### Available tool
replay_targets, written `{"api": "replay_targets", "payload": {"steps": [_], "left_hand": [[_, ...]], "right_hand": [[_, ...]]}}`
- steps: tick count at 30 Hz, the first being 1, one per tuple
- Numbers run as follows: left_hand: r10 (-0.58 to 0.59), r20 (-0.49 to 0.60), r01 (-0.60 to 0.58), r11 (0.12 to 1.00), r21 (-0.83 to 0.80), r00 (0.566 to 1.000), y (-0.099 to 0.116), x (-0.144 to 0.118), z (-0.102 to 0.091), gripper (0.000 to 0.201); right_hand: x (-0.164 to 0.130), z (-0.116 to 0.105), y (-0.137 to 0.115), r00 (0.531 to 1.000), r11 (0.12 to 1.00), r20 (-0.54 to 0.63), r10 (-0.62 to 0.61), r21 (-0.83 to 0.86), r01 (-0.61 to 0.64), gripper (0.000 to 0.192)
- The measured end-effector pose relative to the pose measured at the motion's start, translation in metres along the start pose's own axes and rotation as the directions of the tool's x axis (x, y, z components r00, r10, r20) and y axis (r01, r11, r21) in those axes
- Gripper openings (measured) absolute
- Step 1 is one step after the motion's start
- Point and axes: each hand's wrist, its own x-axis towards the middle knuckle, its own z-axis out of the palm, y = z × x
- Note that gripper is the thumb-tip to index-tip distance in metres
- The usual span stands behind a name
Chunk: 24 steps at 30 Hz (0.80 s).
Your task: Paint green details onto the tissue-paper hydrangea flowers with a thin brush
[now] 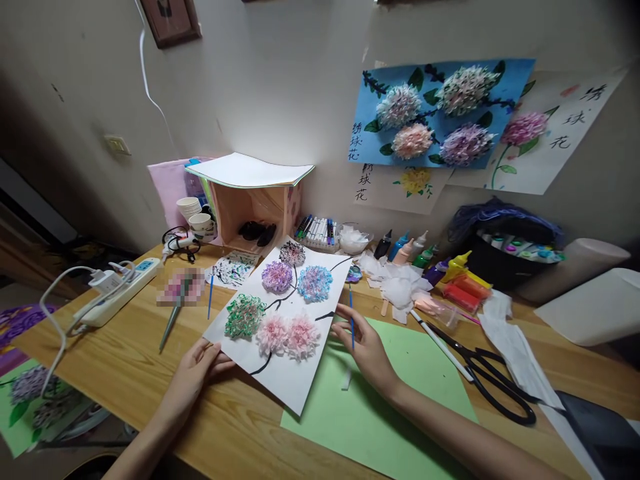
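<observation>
A white sheet of paper is tilted above the wooden table. Raised crinkled flowers cover it, among them a green-and-white flower, a blue one and two pink ones, with black painted stems. My left hand grips the sheet's lower left edge, thumb on top. My right hand is at its right edge, fingertips closed against it. A thin blue stick like a paintbrush stands up between those fingers. Under the right forearm lies a light green sheet with a small white scrap.
Black scissors and a white pen lie right. Paint bottles, crumpled tissue and markers stand behind. Left are tweezers, another blue stick and a power strip. An open box stands by the wall.
</observation>
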Motion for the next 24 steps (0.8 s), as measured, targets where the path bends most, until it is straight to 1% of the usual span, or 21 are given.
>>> {"api": "replay_targets", "payload": {"steps": [4,6,8,9,11,13,14,16,17,18,20,21,24], "left_hand": [[-0.014,-0.024,0.015,0.999,0.05,1.0,0.004,-0.001,0.004,0.023],[-0.024,-0.011,0.025,0.998,0.056,1.0,0.006,-0.002,0.007,0.021],[-0.033,0.015,0.032,0.998,0.051,0.999,0.006,-0.001,0.009,0.022],[-0.036,0.026,0.035,0.998,0.048,0.999,0.005,-0.001,0.01,0.022],[-0.041,0.035,0.04,0.998,0.04,0.999,0.005,0.0,0.012,0.023],[-0.044,0.032,0.043,0.998,0.039,0.999,0.004,0.001,0.012,0.022],[-0.046,0.03,0.045,0.998,0.04,0.998,0.003,0.001,0.012,0.021],[-0.052,0.027,0.051,0.998,0.047,0.998,0.002,0.001,0.011,0.02],[-0.054,0.026,0.053,0.997,0.051,0.998,0.001,0.001,0.01,0.021],[-0.055,0.025,0.054,0.997,0.054,0.998,0.001,0.001,0.009,0.021],[-0.055,0.028,0.054,0.997,0.056,0.998,-0.001,0.0,0.007,0.024],[-0.056,0.029,0.055,0.997,0.056,0.998,-0.002,0.0,0.006,0.026],[-0.068,0.017,0.067,0.996,0.06,0.998,-0.005,-0.002,0.001,0.029]], "right_hand": [[0.007,-0.005,0.001,1.0,0.995,0.012,-0.005,-0.104,0.007,0.047],[0.008,-0.012,0.001,1.0,0.976,0.006,-0.024,-0.215,0.024,0.047],[0.007,-0.022,0.0,0.996,0.925,-0.003,-0.095,-0.37,0.087,0.045],[0.008,-0.028,-0.002,0.988,0.882,-0.004,-0.152,-0.453,0.134,0.043],[0.012,-0.042,-0.005,0.959,0.774,0.011,-0.284,-0.587,0.237,0.039],[0.021,-0.059,-0.009,0.92,0.674,0.039,-0.39,-0.669,0.314,0.031],[0.028,-0.069,-0.012,0.903,0.63,0.04,-0.427,-0.703,0.33,0.027],[0.045,-0.087,-0.015,0.884,0.541,0.053,-0.465,-0.773,0.331,0.021],[0.055,-0.096,-0.016,0.879,0.49,0.069,-0.471,-0.808,0.326,0.018],[0.065,-0.104,-0.016,0.886,0.438,0.108,-0.452,-0.838,0.325,0.016],[0.083,-0.118,-0.014,0.904,0.321,0.194,-0.381,-0.889,0.326,0.016],[0.092,-0.123,-0.013,0.904,0.253,0.255,-0.342,-0.902,0.35,0.015],[0.111,-0.13,-0.008,0.894,0.201,0.331,-0.302,-0.894,0.4,0.015]]}}
